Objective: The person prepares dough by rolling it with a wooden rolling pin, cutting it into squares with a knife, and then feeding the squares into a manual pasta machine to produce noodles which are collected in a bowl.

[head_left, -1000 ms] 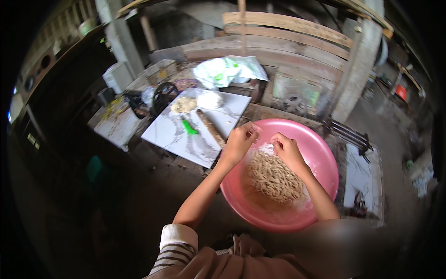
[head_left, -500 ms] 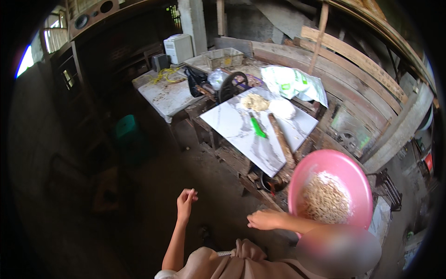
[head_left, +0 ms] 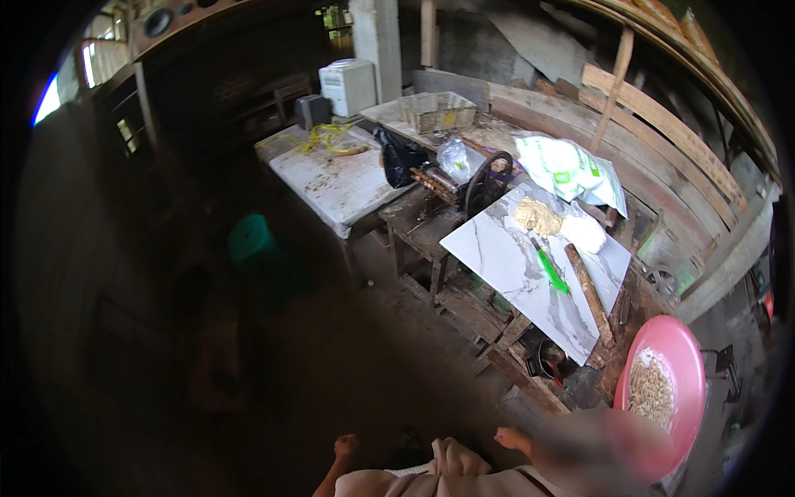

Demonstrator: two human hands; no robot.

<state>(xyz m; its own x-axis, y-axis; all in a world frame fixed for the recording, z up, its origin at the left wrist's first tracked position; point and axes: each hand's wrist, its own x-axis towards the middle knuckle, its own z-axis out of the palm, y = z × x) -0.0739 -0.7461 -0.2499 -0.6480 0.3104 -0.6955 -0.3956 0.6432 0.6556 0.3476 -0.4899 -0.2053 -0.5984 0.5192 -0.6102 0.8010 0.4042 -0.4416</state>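
My left hand [head_left: 346, 446] hangs low by my body with its fingers curled in, and I see nothing in it. At about the same height on the other side, my right hand [head_left: 513, 437] has loosely closed fingers and no visible object. Neither touches the table. Closest to my right hand is a pink basin [head_left: 675, 335] with pale, floury pieces [head_left: 651, 393] inside. Beyond lies a white marble-patterned board [head_left: 505, 240] bearing yellowish dough [head_left: 538, 217], a white mound [head_left: 585, 234], a green-handled knife [head_left: 551, 272] and a brown wooden stick [head_left: 590, 294].
A dark handwheel [head_left: 489, 184] stands beside the board, near a white-green sack [head_left: 571, 168]. Leftward are a black bag [head_left: 398, 157], a white-topped table [head_left: 331, 186] and a teal stool [head_left: 251, 238]. A dark pot [head_left: 548, 359] sits below the board. A blurred patch covers the lower right.
The view has swung left, so table, board and basin now appear farther right. Both my hands have dropped lower, closer to my body. The items on the board keep their places.
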